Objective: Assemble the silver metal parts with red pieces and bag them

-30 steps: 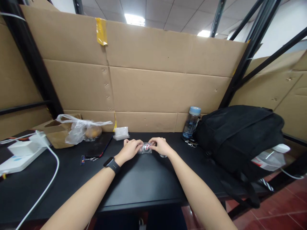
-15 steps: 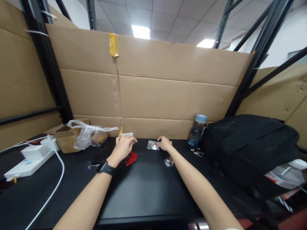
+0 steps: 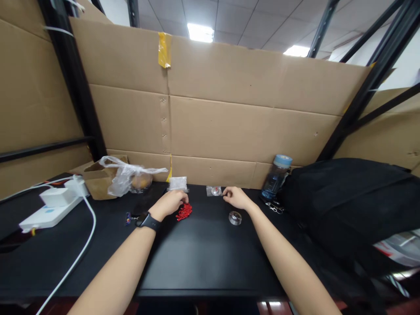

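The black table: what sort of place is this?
Probably an improvised indoor workstation: cardboard panels stand behind the black table, a white power strip sits on it, and a ceiling light shines overhead.

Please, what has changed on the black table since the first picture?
The left hand has let go of the small clear packet and moved left, beside the red pile; contact there is unclear. The packet, earlier between both hands, now lies nearer the cardboard wall, with the right hand just beside its right end. The bottle and backpack stayed in place.
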`<state>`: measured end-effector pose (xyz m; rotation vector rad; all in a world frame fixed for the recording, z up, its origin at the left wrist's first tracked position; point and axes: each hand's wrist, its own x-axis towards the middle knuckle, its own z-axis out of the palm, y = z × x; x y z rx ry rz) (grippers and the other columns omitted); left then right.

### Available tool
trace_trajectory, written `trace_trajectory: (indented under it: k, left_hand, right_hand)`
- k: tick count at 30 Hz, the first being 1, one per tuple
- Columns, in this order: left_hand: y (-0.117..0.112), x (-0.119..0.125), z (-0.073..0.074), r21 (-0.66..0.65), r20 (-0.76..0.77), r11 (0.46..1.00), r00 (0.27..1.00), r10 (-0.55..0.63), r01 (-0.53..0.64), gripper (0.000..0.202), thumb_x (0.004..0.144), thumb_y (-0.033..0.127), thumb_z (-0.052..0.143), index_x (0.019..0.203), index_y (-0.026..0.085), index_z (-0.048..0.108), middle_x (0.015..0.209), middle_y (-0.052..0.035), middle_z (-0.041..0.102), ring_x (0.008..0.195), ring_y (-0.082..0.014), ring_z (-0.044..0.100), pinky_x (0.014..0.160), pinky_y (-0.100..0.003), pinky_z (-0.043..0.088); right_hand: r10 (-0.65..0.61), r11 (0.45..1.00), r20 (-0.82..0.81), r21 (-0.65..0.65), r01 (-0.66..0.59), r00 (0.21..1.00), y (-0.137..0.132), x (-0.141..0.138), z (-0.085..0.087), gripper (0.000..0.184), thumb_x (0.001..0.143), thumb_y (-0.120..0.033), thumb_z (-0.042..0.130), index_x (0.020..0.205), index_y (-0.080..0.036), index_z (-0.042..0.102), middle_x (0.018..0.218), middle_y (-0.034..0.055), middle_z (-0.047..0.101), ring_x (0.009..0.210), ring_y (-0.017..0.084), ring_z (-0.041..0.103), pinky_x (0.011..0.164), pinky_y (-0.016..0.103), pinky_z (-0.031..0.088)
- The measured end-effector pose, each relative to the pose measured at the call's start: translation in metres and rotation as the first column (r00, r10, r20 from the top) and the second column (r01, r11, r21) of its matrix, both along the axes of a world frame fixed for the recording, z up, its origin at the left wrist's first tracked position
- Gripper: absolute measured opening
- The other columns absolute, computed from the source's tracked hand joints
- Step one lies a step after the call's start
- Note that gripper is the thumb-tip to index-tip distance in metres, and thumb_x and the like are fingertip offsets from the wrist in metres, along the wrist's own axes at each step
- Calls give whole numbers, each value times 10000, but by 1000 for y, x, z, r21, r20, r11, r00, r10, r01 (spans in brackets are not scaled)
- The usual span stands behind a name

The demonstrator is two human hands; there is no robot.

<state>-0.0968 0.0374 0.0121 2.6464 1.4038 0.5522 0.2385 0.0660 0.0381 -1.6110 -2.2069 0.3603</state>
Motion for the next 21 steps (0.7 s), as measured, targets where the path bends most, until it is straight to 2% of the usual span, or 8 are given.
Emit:
trace_trajectory:
  k: [2,4,6,10,14,18,21]
  left_hand:
    - [2,0,-2,-4,3,1000,1000,16,-16,273,770,28,589,908,212,736,940,-52,735,900,-206,668,821,-274,467]
    - [4,1,-5,-24,0,999,999,41,-41,244,760,40,617,888,210,736,897,-46,731,851,-201,664,777,-265,461]
    - [5,2,-8,-37,-2,997,997,72,-72,174,769,77,638,840,207,728,848,-40,725,811,-195,658,749,-257,452]
    - [2,2,-10,-30,-7,991,991,133,-134,111,823,146,609,758,197,682,778,-47,705,748,-186,643,697,-251,431]
    - [-6,1,-1,49,63,975,975,215,-218,109,886,219,549,829,196,639,797,-64,687,734,-198,643,667,-260,422]
    - [-12,13,10,98,253,989,964,80,-108,130,921,260,509,932,208,628,866,-45,705,787,-195,659,713,-268,459]
    - [-16,28,14,123,321,990,947,28,-71,189,912,256,529,1047,215,655,908,-37,729,847,-200,676,786,-292,481]
  right_hand:
    - [251,966,-50,-44,-253,967,-20,15,5,295,746,-295,743,1029,-210,730,958,37,695,785,152,620,719,249,466]
    - [354,930,-110,-57,-362,929,-36,28,7,466,690,-340,801,1135,-239,707,1117,54,665,903,178,620,750,260,483]
    - [350,930,-116,-75,-359,930,-47,36,7,552,646,-340,833,1173,-249,697,1189,64,639,939,194,623,758,271,491]
    - [305,942,-72,-123,-312,950,-50,40,1,574,622,-321,842,1167,-198,710,1114,81,671,874,196,641,781,296,503]
    - [294,939,-52,-169,-298,954,-47,41,-2,634,562,-346,871,1151,-168,718,1060,82,676,778,175,648,718,271,513]
    - [273,952,4,-147,-270,962,-49,43,0,493,550,-356,875,997,-178,764,894,41,692,728,167,635,670,245,488]
    - [270,955,18,-134,-265,963,-51,42,1,428,551,-315,865,947,-186,762,895,32,701,724,158,632,658,232,472]
